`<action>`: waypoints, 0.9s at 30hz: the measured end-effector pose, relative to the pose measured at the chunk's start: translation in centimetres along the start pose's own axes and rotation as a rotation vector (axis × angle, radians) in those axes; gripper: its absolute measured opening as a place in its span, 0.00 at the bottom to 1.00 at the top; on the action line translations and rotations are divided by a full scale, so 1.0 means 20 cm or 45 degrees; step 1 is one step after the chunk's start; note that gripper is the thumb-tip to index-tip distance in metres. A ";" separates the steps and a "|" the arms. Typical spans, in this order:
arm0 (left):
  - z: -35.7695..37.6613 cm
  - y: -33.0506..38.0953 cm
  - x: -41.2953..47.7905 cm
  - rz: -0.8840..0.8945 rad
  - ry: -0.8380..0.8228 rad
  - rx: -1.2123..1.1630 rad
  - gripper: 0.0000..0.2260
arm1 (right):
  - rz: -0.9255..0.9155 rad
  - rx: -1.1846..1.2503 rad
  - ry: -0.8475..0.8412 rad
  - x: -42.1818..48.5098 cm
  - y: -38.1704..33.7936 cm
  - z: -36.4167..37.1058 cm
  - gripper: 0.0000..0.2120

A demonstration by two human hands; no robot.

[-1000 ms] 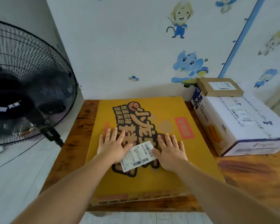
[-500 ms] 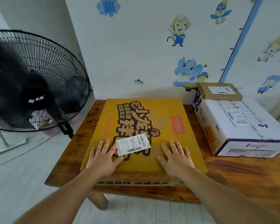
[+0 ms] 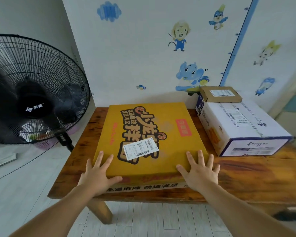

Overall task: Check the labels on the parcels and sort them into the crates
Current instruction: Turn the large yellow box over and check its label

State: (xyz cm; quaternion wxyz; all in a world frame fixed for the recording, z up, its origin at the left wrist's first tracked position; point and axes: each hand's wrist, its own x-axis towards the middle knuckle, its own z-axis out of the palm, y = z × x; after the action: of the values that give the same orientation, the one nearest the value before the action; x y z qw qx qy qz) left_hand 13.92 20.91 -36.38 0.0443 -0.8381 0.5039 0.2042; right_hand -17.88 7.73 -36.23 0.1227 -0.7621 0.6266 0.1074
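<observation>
1. Position: the yellow box (image 3: 149, 127) is lying flat on the table (image 3: 246, 177), with its front face sitting at the table's near edge. The label (image 3: 140, 148) is facing up on the lid, tilted, between the 2 hands.
2. Hands: the left hand (image 3: 97, 171) is resting on the near left corner and the right hand (image 3: 199, 170) on the near right corner. On both, the fingers are lying straight and spread apart, gripping nothing.
3. Step in hand, as judged: taking hold of the box for removal to a crate. No crate is showing in this view.
4. Recommended method: be moving both hands outward to the side edges, curling the fingers underneath, and lifting level, since a wide, flat box is likely tipping easily. Be clearing the white box (image 3: 243, 127) on the right and the fan (image 3: 32, 93) on the left.
</observation>
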 end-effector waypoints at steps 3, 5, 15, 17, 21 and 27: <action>0.01 -0.02 -0.01 0.023 0.023 -0.111 0.46 | 0.038 0.090 -0.010 -0.01 0.00 0.01 0.40; 0.01 -0.03 -0.01 0.027 0.056 -0.177 0.46 | 0.041 0.137 -0.003 -0.01 0.00 0.00 0.40; -0.14 -0.03 -0.02 0.033 0.221 -0.269 0.44 | 0.041 0.203 0.191 -0.01 -0.01 -0.15 0.39; -0.22 -0.03 0.00 0.035 0.307 -0.277 0.43 | 0.034 0.207 0.260 0.00 -0.04 -0.23 0.38; -0.38 -0.02 0.02 0.052 0.479 -0.320 0.41 | 0.020 0.211 0.356 0.03 -0.07 -0.38 0.37; -0.59 0.01 0.02 0.065 0.639 -0.355 0.38 | -0.019 0.216 0.497 0.05 -0.08 -0.62 0.39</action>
State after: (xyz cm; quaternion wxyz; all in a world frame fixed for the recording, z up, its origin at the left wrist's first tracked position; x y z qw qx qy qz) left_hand 17.47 17.23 -25.65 -0.2026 -0.8474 0.4872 0.0588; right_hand -15.99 3.22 -24.78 0.0637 -0.7600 0.6396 -0.0962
